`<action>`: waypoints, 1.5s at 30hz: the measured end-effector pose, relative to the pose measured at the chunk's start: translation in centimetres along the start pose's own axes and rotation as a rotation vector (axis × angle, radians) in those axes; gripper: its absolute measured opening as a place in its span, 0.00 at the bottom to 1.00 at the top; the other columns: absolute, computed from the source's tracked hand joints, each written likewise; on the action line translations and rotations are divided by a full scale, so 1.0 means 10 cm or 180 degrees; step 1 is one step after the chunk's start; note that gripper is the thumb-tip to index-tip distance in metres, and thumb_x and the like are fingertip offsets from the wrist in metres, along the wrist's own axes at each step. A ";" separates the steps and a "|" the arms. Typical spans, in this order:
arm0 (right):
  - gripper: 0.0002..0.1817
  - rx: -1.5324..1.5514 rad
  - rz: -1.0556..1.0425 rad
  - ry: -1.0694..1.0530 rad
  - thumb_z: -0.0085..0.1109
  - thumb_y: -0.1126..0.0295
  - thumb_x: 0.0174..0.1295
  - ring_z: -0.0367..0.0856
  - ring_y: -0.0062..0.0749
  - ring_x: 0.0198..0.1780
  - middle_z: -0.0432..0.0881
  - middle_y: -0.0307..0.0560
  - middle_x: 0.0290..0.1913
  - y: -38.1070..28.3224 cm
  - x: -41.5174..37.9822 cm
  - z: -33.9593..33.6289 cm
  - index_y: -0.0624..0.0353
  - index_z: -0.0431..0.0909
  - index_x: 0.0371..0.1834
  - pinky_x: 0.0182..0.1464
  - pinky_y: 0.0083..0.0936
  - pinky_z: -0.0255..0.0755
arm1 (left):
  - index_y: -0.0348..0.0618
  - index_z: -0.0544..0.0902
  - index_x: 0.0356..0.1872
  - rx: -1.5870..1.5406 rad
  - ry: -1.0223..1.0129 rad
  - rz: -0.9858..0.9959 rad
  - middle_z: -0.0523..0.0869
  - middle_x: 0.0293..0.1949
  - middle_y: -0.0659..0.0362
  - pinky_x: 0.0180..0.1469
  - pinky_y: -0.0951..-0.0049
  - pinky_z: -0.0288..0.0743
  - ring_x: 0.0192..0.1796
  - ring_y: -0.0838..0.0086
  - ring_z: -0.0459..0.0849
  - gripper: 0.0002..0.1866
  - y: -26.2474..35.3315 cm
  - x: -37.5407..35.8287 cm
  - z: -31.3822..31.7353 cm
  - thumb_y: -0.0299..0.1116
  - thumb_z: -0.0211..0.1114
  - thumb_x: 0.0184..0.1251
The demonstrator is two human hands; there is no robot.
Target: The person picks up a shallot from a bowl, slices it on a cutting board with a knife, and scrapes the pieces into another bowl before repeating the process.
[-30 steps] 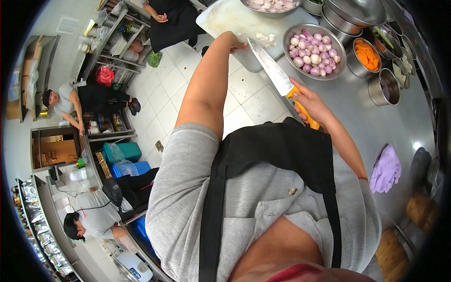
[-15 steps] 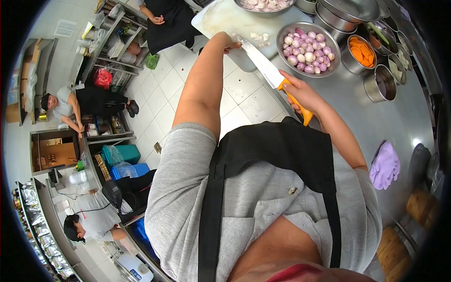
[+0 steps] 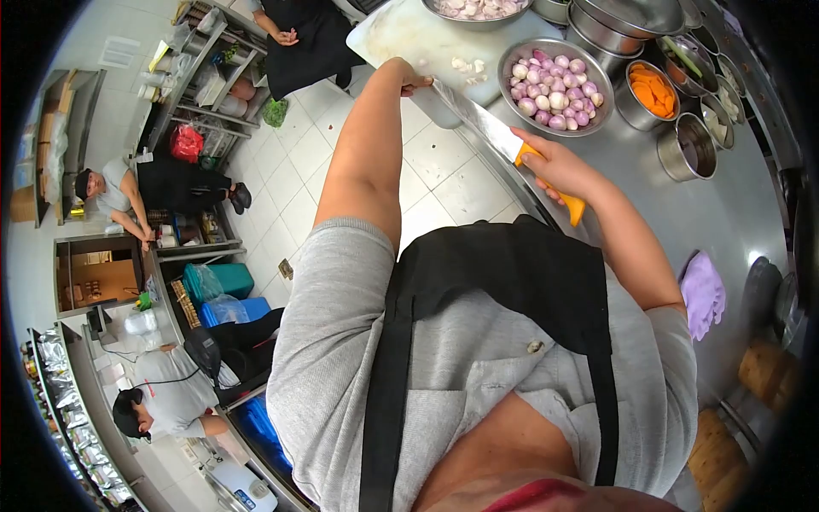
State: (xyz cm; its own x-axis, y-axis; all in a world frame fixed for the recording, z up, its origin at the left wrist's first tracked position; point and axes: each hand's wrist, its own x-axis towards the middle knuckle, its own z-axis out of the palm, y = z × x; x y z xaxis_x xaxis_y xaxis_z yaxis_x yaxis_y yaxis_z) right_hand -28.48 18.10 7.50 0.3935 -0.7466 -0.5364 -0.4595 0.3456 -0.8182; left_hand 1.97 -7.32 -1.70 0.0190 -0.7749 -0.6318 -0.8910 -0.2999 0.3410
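Observation:
My right hand (image 3: 559,168) is wrapped round the orange handle of a kitchen knife (image 3: 482,121), its long blade pointing away toward the cutting board. Close to the blade's tip is my left hand (image 3: 413,78), fingers drawn together at the edge of the white cutting board (image 3: 401,34); my wrist hides most of it and whatever it may hold. Some pale peeled pieces (image 3: 468,68) lie on the board to the right of that hand. A steel bowl (image 3: 607,96) of peeled purple shallots (image 3: 556,92) stands beside the board.
Another bowl (image 3: 478,19) with sliced shallots is at the top. Steel pots, one with orange carrot slices (image 3: 653,91), crowd the right of the counter (image 3: 631,192). A purple cloth (image 3: 704,294) lies there. Three people (image 3: 124,192) are around shelves and counters to the left.
My right hand has moved slightly right with the knife, and the blade has turned so its face looks narrower and darker. My left hand has shifted a little away from the pale pieces.

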 end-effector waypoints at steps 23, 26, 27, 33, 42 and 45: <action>0.28 0.1309 -0.0145 0.0061 0.43 0.61 0.70 0.63 0.15 0.14 0.67 0.35 0.21 0.19 0.07 0.25 0.38 0.54 0.73 0.15 0.15 0.59 | 0.45 0.72 0.14 -0.0193 0.0026 -0.0263 0.74 0.18 0.65 0.28 0.77 0.78 0.21 0.78 0.74 0.26 0.19 -0.24 -0.04 0.54 0.77 0.44; 0.28 0.1381 -0.0153 0.0045 0.43 0.61 0.70 0.63 0.16 0.14 0.66 0.35 0.21 0.21 0.10 0.25 0.38 0.54 0.73 0.14 0.15 0.59 | 0.45 0.71 0.14 -0.0160 0.0068 -0.0200 0.74 0.18 0.65 0.27 0.78 0.77 0.21 0.77 0.73 0.28 0.19 -0.29 -0.03 0.56 0.76 0.43; 0.28 0.1384 -0.0154 0.0044 0.43 0.61 0.70 0.63 0.16 0.14 0.66 0.35 0.21 0.21 0.10 0.25 0.38 0.54 0.73 0.14 0.15 0.59 | 0.45 0.71 0.13 -0.0079 0.0100 -0.0225 0.73 0.17 0.65 0.27 0.78 0.76 0.21 0.77 0.73 0.28 0.20 -0.30 -0.02 0.57 0.75 0.45; 0.27 0.1204 -0.0143 0.0074 0.43 0.62 0.70 0.63 0.16 0.14 0.66 0.36 0.21 0.16 0.16 0.25 0.38 0.54 0.73 0.14 0.15 0.58 | 0.43 0.72 0.14 0.0159 0.0122 -0.0213 0.72 0.17 0.66 0.25 0.78 0.75 0.21 0.78 0.72 0.27 0.18 -0.17 0.01 0.56 0.71 0.51; 0.27 0.0946 0.0020 0.0055 0.41 0.63 0.70 0.62 0.15 0.14 0.66 0.36 0.21 0.06 0.14 0.26 0.36 0.55 0.73 0.15 0.15 0.61 | 0.43 0.74 0.14 -0.0021 0.0027 -0.0087 0.74 0.18 0.64 0.27 0.74 0.74 0.22 0.75 0.74 0.29 0.13 -0.17 0.00 0.60 0.70 0.50; 0.27 0.0708 0.0097 0.0100 0.41 0.63 0.70 0.62 0.16 0.14 0.66 0.35 0.20 0.08 0.13 0.24 0.36 0.54 0.73 0.16 0.15 0.61 | 0.44 0.73 0.12 -0.0005 -0.0005 -0.0035 0.75 0.18 0.63 0.28 0.70 0.73 0.24 0.73 0.75 0.31 0.13 -0.07 0.02 0.63 0.70 0.47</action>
State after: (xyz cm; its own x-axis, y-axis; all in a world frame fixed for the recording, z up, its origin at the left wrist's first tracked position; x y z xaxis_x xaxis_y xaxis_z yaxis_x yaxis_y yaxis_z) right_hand -26.42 18.76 5.69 0.3555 -0.7502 -0.5576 -0.2824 0.4825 -0.8291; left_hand 0.72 -7.05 -0.96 0.0282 -0.7707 -0.6366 -0.8900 -0.3092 0.3349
